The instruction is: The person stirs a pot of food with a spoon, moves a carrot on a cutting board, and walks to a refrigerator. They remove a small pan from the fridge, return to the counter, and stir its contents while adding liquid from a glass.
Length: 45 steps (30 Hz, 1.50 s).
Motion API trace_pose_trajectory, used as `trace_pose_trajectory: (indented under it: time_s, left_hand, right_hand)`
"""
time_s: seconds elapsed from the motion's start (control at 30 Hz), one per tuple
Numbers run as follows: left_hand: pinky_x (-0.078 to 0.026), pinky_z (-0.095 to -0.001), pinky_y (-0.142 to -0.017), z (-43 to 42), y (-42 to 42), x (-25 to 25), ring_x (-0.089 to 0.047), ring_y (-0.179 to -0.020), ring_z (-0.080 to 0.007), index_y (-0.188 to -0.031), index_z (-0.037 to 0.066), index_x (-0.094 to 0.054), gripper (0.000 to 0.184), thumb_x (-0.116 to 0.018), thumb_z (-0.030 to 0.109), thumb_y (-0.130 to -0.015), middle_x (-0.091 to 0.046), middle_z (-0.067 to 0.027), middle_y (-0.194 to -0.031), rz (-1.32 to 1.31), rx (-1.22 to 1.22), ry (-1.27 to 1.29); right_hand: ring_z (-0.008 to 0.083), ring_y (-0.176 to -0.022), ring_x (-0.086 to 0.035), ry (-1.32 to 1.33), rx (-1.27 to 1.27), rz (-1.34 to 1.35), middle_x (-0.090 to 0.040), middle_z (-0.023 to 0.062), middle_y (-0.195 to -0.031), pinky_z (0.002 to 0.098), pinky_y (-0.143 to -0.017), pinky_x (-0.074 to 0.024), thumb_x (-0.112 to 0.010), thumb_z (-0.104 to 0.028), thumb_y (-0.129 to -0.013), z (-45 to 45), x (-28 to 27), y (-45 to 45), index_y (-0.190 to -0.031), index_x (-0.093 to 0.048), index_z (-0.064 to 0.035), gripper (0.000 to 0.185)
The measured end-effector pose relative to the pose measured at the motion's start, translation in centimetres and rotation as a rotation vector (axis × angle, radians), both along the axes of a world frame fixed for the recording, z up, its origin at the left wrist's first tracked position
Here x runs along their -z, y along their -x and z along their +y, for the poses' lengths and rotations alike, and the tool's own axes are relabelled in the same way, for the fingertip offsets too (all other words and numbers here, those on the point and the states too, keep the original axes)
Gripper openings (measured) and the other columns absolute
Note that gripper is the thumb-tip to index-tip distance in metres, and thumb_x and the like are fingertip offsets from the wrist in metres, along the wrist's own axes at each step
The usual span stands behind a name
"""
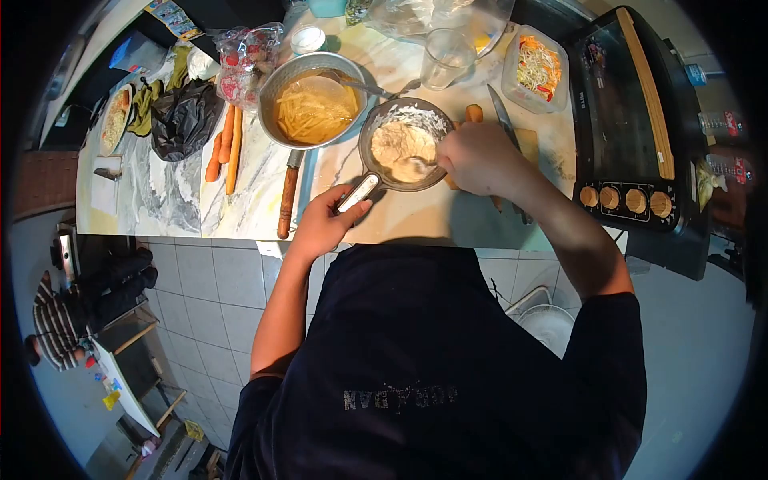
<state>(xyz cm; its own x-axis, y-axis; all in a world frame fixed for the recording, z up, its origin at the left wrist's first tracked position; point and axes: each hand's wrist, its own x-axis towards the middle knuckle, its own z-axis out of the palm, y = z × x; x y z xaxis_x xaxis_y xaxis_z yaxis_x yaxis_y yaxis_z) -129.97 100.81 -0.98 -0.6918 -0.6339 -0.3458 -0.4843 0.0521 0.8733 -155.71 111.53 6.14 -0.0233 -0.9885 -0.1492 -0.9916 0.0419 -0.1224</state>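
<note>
My left hand [322,226] is wrapped round the pale handle [358,194] of a small dark pan [367,152] on the counter. The pan holds a thick, lumpy beige mixture [400,146], with white residue along its far inner wall. My right hand [476,158] is closed on a spoon [421,163] whose bowl dips into the mixture at the pan's right side; the grip hides most of its handle. Left of the pan stands a pot [268,120] with a wooden handle [289,200], holding pale yellow sticks in liquid. A metal utensil [356,83] rests in this pot.
Right of the pan lie a knife [503,112] and a cutting board [527,144]. A plastic tub [512,80] of shredded vegetables, a clear cup [446,60] and an oven [632,120] stand beyond. Carrots [226,148] and a black bag [186,120] lie left. Another person [60,324] is far left.
</note>
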Motion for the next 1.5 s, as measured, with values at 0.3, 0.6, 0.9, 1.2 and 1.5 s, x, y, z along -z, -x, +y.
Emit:
trace_pose_trajectory:
  time_s: [0.3,0.6,0.9,1.2,1.5]
  left_hand:
    - [-0.041,-0.0234,-0.061,0.0,0.0,-0.9,-0.05,-0.068,-0.0064,-0.112,0.001,-0.065,0.034,-0.073,0.025,-0.09,-0.06,0.0012,-0.078,0.028,0.016,-0.078]
    - [-0.029,-0.0235,-0.048,0.0,0.1,-0.1,-0.041,-0.054,-0.004,-0.113,0.002,-0.064,0.032,-0.072,0.023,-0.09,-0.055,0.004,-0.07,0.088,0.011,-0.066]
    - [-0.042,-0.0233,-0.062,-0.1,0.1,-0.6,-0.051,-0.069,-0.0063,-0.113,0.001,-0.065,0.036,-0.073,0.027,-0.089,-0.06,0.0019,-0.079,0.038,0.023,-0.111]
    - [-0.027,-0.0229,-0.044,-0.3,0.0,0.3,-0.039,-0.048,-0.0032,-0.115,0.004,-0.064,0.032,-0.072,0.021,-0.09,-0.054,0.0046,-0.066,0.115,0.03,-0.099]
    - [-0.037,-0.0232,-0.054,-0.7,-0.1,0.3,-0.047,-0.063,-0.0049,-0.119,0.003,-0.065,0.04,-0.073,0.029,-0.089,-0.059,0.0026,-0.077,0.051,0.028,-0.109]
  right_hand:
    - [0.0341,-0.077,-0.065,0.255,0.237,-0.333,-0.067,0.0156,-0.079,0.0431,-0.071,-0.0501,-0.059,-0.024,-0.089,0.0,-1.2,1.2,-0.093,-0.071,-0.0067,0.022]
    - [0.0353,-0.077,-0.065,0.195,0.285,-0.091,-0.067,0.0136,-0.079,0.0459,-0.073,-0.0507,-0.057,-0.025,-0.091,0.9,0.7,0.8,-0.091,-0.071,-0.0104,0.021]
    - [0.0347,-0.074,-0.065,0.322,0.284,-0.12,-0.064,0.014,-0.072,0.0487,-0.067,-0.0509,-0.055,-0.023,-0.09,2.2,1.1,-0.1,-0.078,-0.066,-0.0095,0.021]
    - [0.0318,-0.077,-0.066,0.485,0.124,0.127,-0.065,0.0163,-0.074,0.044,-0.063,-0.0508,-0.056,-0.014,-0.087,1.8,3.7,-0.4,-0.083,-0.06,-0.0045,0.011]
    - [0.0305,-0.087,-0.067,0.212,0.187,-0.462,-0.071,0.0138,-0.094,0.0398,-0.08,-0.0515,-0.063,-0.023,-0.089,-1.1,3.9,5.6,-0.102,-0.072,-0.007,0.023]
